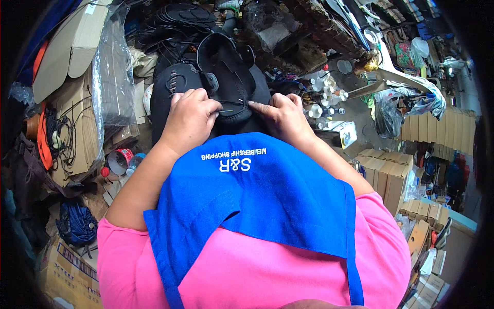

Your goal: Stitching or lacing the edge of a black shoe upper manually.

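Observation:
A black shoe (234, 117) with stitching along its edge rests in front of me, its opening facing up. A grey buckle (212, 81) sits on its left side. My left hand (190, 116) is closed, thumb and finger pinching a thin needle (225, 110) that points right across the shoe's near end. My right hand (285, 114) presses its stretched index finger against the shoe's right edge, other fingers curled; its thumb is mostly hidden. Dark thread (241, 98) runs near that fingertip. Left of the shoe, a dark rounded surface (180, 85) carries loops of thread.
Black flat pieces (180, 20) are heaped beyond the shoe. Several small bottles (324, 95) stand to the right, beside a small box (342, 133). Cardboard (69, 116) and plastic sheeting (114, 72) lean at the left. Stacked cartons (386, 172) stand at the right.

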The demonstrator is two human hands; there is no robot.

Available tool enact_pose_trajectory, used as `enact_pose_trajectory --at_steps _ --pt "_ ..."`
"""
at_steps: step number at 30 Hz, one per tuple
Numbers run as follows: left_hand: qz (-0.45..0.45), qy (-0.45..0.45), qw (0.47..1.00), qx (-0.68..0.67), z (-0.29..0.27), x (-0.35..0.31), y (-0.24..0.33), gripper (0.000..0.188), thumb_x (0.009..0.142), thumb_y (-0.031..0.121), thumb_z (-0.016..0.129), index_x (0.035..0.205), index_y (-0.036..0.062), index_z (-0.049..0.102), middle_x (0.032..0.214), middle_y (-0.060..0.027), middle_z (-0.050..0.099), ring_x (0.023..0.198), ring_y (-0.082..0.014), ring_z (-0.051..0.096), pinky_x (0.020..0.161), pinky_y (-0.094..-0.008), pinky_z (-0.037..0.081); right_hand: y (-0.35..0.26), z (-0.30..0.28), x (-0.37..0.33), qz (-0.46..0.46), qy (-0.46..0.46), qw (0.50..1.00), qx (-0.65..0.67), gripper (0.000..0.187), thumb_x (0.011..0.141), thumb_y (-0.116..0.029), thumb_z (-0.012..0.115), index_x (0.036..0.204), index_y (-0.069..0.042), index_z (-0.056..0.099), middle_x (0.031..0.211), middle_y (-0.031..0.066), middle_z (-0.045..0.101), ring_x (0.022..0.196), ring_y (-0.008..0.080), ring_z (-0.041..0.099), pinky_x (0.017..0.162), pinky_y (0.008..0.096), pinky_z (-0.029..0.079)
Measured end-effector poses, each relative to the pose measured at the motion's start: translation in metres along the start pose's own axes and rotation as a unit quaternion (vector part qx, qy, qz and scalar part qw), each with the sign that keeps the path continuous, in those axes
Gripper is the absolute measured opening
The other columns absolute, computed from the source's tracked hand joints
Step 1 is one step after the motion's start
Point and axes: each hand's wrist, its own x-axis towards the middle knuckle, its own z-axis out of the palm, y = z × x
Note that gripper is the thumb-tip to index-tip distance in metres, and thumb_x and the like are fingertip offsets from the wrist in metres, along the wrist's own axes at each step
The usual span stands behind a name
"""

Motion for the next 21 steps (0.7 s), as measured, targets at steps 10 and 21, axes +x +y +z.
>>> enact_pose_trajectory --at_steps 10,21 --pt "0.024 0.015 0.996 -0.079 0.010 0.021 -0.003 0.017 0.071 0.009 0.070 0.086 0.0166 0.072 0.074 -0.0011 0.052 0.082 -0.0200 0.053 0.078 -0.0350 0.036 0.044 -0.008 0.027 0.083 -0.168 0.932 0.309 0.032 0.084 -0.001 0.057 0.110 -0.014 0.070 0.083 0.0006 0.049 0.084 0.0127 0.050 0.080 0.0253 0.042" --pt "0.002 -0.010 0.999 -0.044 0.018 0.023 -0.007 0.017 0.073 0.010 0.066 0.083 0.0203 0.073 0.077 -0.0013 0.053 0.087 -0.0212 0.053 0.079 -0.0373 0.035 0.051 -0.012 0.036 0.073 -0.210 0.920 0.323 0.027 0.084 -0.007 0.060 0.106 -0.018 0.071 0.088 0.0046 0.057 0.091 0.0182 0.053 0.087 0.0293 0.042"
